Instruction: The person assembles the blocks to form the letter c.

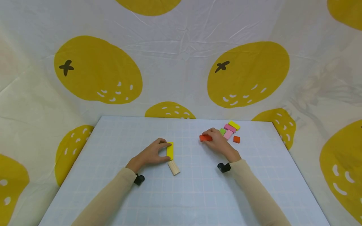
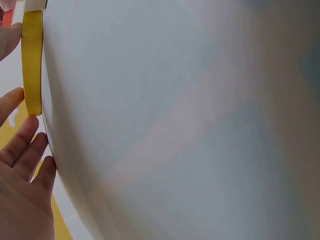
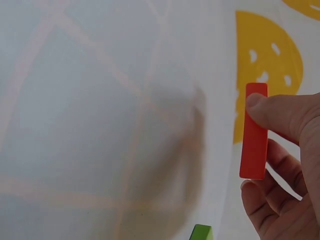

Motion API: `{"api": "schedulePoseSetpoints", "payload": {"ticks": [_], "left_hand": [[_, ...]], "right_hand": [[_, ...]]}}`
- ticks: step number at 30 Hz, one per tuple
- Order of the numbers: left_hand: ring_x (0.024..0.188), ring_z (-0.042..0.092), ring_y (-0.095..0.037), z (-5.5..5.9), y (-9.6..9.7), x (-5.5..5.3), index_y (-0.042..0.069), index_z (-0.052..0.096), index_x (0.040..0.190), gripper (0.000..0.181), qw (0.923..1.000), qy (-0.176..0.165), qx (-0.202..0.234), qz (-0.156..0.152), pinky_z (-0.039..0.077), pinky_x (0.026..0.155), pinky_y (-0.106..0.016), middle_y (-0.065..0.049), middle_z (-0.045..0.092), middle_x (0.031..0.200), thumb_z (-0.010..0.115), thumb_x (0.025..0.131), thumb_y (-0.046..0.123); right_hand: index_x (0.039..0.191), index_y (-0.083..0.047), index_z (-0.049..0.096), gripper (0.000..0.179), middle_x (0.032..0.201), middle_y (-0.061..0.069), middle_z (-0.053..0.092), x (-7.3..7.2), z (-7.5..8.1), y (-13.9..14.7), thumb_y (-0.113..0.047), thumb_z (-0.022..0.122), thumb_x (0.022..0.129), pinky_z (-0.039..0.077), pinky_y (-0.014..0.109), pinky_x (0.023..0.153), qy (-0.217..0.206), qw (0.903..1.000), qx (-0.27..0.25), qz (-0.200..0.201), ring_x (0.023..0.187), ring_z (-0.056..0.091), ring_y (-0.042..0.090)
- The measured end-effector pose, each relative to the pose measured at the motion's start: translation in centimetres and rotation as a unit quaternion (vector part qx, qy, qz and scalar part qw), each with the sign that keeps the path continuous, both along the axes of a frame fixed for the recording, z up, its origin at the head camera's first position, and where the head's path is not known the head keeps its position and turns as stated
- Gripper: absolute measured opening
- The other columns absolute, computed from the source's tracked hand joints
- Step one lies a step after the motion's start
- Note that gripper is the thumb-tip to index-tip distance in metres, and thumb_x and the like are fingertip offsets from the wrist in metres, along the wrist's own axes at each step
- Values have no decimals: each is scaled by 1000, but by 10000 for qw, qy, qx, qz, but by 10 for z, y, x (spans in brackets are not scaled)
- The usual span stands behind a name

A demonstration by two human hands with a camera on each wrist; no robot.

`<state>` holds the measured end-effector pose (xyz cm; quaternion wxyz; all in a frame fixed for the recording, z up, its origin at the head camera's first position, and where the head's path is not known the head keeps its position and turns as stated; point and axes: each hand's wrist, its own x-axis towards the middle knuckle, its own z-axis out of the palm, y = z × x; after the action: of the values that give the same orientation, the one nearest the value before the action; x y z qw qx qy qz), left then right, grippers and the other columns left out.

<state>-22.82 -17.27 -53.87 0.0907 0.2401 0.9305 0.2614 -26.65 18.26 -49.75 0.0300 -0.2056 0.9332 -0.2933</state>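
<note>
My left hand holds a yellow block at the table's middle, thumb near its near end and fingertips at its far end. In the left wrist view the yellow block shows as a long flat bar along the tabletop. A plain wooden block lies at an angle right by its near end. My right hand pinches a red block between thumb and fingers. The right wrist view shows this red block lifted over the table, its shadow off to one side.
At the back right lie a yellow block, pink blocks, a green block and a small orange-red block. The white table has a faint grid. A fruit-printed cloth hangs behind and beside it.
</note>
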Motion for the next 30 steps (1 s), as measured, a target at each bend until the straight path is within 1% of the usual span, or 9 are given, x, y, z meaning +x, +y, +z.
{"api": "schedulePoseSetpoints", "payload": {"ticks": [11, 22, 27, 30], "left_hand": [[136, 49, -29, 2, 0, 2, 22, 56, 150, 71, 9999, -89, 44, 55, 43, 115, -51, -8, 47, 148, 76, 89, 53], [137, 48, -30, 1, 0, -1, 24, 56, 149, 70, 9999, -103, 27, 25, 42, 116, -51, -9, 48, 149, 76, 89, 54], [138, 48, -30, 0, -1, -1, 23, 56, 149, 70, 10000, -74, 41, -19, 42, 116, -52, -9, 48, 149, 75, 90, 54], [138, 48, -30, 1, 0, -1, 23, 56, 149, 70, 9999, -111, 19, 14, 42, 117, -52, -10, 48, 149, 75, 90, 54]], "right_hand": [[130, -8, 69, 35, 127, 14, 59, -8, -2, -12, -19, 74, 96, 56, 46, 101, -78, 9998, 48, 171, 119, 54, 31], [127, -6, 70, 34, 124, 15, 61, -8, -5, -22, -17, 74, 96, 56, 45, 100, 92, 9993, -47, 352, 116, 55, 31], [128, -6, 69, 35, 125, 15, 60, -10, -8, -29, -18, 74, 96, 55, 45, 101, -7, 9992, -59, 385, 117, 54, 31], [129, -8, 69, 36, 127, 14, 59, -10, -9, -33, -20, 74, 96, 55, 44, 102, -89, 9993, 7, 369, 119, 53, 30]]}}
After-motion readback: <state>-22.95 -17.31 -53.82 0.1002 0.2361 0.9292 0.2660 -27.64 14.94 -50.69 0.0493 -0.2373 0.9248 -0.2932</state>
